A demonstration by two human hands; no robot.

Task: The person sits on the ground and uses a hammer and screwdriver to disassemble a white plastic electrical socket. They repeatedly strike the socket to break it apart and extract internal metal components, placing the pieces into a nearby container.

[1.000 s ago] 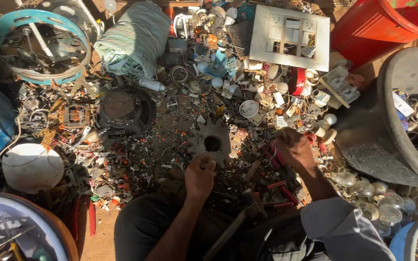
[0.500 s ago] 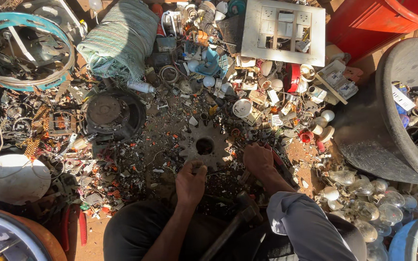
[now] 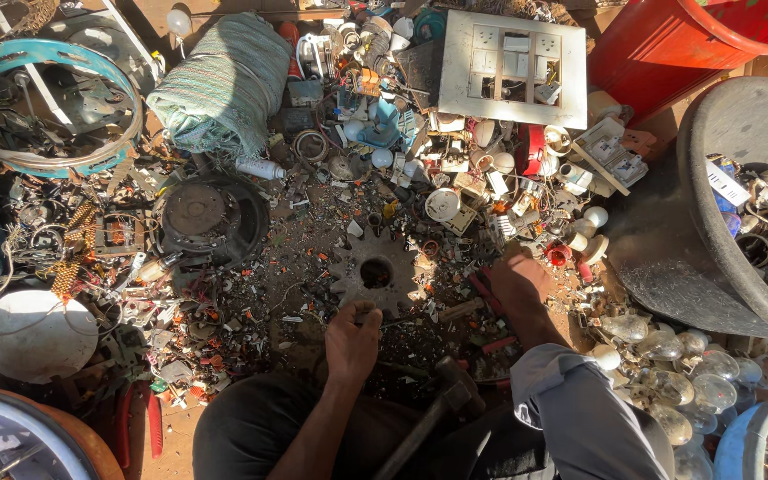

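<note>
**Two hands at a rusted gear wheel amid sorted scrap**

A flat, rust-brown toothed metal gear wheel (image 3: pixel 375 271) with a round hole in its middle lies on the littered ground, straight ahead of the person. The left hand (image 3: pixel 353 338) sits just below the wheel's near edge, its fingers curled together and pointing up at the teeth; whether they pinch some small piece or only touch the rim cannot be told. The right hand (image 3: pixel 519 286) lies to the right of the wheel, close beside it but not on it, knuckles up and fingers folded down into the debris, seemingly closed around something dark and thin that is hidden under the palm.

A hammer with a wooden handle and dark metal head (image 3: pixel 442 404) rests across the person's lap, between the two forearms, untouched. Left of the wheel stands a round dark motor housing (image 3: pixel 211 218). Farther back lies a white plastic switch plate with rectangular openings (image 3: pixel 513 67). A heap of clear glass bulbs (image 3: pixel 668 360) lies right of the right arm, below a large grey basin (image 3: pixel 713 222), and a red plastic bucket (image 3: pixel 677 44) stands beyond it.
</note>
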